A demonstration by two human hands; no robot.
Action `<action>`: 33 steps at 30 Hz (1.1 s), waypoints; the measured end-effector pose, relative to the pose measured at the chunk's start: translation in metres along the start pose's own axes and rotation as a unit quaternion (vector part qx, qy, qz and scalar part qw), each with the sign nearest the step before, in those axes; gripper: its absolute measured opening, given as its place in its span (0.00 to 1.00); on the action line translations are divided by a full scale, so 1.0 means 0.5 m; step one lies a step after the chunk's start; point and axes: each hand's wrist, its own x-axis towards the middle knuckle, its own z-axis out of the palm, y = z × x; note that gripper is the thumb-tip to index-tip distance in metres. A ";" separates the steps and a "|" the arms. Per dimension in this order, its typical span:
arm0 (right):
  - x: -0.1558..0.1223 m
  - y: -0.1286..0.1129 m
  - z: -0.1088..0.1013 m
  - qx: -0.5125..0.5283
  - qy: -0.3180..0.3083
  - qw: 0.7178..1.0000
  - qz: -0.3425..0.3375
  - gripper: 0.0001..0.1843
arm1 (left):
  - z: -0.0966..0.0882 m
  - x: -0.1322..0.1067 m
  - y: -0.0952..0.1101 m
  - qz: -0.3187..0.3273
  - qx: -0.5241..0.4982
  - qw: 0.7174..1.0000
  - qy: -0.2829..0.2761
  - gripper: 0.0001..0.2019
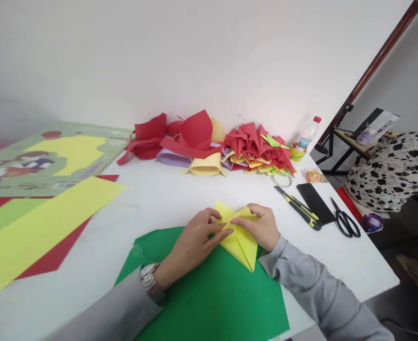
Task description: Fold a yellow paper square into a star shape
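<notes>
A yellow folded paper (pixel 242 241) is held above a large green sheet of paper (pixel 216 298), its pointed end toward me and two flaps standing up at the far side. My left hand (pixel 201 237), with a metal watch at the wrist, grips the paper's left part, fingers closed on it near the middle. From the right, my right hand (pixel 262 225) pinches the right flap between thumb and fingers. Both sets of fingertips nearly meet at the paper's centre, which they partly cover.
Folded red paper pieces (pixel 254 142) and curved paper shapes (pixel 196 137) line the wall, near a plastic bottle (pixel 307 135). A utility knife (pixel 297 207), a black flat case (pixel 315 202) and scissors (pixel 344 220) lie right. Yellow paper (pixel 48 232) lies left.
</notes>
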 end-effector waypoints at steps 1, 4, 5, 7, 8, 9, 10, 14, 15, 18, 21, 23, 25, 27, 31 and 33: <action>0.000 0.000 -0.001 -0.005 -0.001 1.000 -0.007 0.17 | 0.001 0.001 -0.001 0.002 -0.002 1.000 0.004 0.20; 0.005 0.003 -0.011 -0.035 -0.018 0.999 -0.029 0.18 | 0.001 0.005 -0.002 0.014 -0.011 1.000 -0.006 0.18; 0.008 0.006 -0.016 -0.043 -0.029 0.998 -0.033 0.19 | 0.000 0.006 -0.002 0.017 -0.013 1.000 -0.014 0.18; 0.018 0.016 -0.030 -0.051 -0.052 0.997 -0.038 0.24 | -0.001 0.009 -0.001 0.019 -0.012 0.999 -0.027 0.19; 0.022 0.022 -0.036 -0.054 -0.058 0.996 -0.036 0.25 | -0.002 0.010 -0.001 0.017 -0.009 0.999 -0.028 0.20; 0.027 0.029 -0.042 -0.060 -0.065 0.996 -0.032 0.26 | -0.002 0.010 -0.001 0.014 -0.004 1.000 -0.025 0.20; 0.031 0.036 -0.046 -0.068 -0.072 0.995 -0.027 0.24 | -0.001 0.011 -0.001 0.010 0.001 1.000 -0.021 0.21; 0.039 0.055 -0.048 -0.103 -0.069 0.992 -0.024 0.15 | 0.006 0.010 -0.003 -0.006 0.026 1.000 0.009 0.17; 0.039 0.057 -0.047 -0.108 -0.067 0.992 -0.025 0.13 | 0.009 0.010 -0.003 -0.011 0.034 0.999 0.018 0.16; 0.038 0.060 -0.042 -0.112 -0.064 0.991 -0.027 0.14 | 0.015 0.009 -0.001 -0.019 0.062 0.997 0.043 0.15; 0.035 0.062 -0.040 -0.117 -0.055 0.991 -0.028 0.17 | 0.020 0.005 0.003 -0.020 0.096 0.993 0.067 0.13; 0.032 0.063 -0.040 -0.123 -0.051 0.991 -0.029 0.19 | 0.023 0.001 0.006 -0.018 0.124 0.988 0.084 0.13; 0.030 0.064 -0.039 -0.128 -0.048 0.990 -0.030 0.21 | 0.024 -0.002 0.009 -0.013 0.157 0.982 0.100 0.13; 0.028 0.062 -0.039 -0.133 -0.044 0.990 -0.030 0.21 | 0.025 -0.005 0.013 0.000 0.188 0.976 0.109 0.14; 0.025 0.056 -0.037 -0.139 -0.047 0.989 -0.032 0.20 | 0.025 -0.004 0.012 0.048 0.223 0.969 0.101 0.15; 0.025 0.054 -0.037 -0.143 -0.053 0.988 -0.032 0.20 | 0.027 -0.002 0.008 0.066 0.231 0.966 0.093 0.18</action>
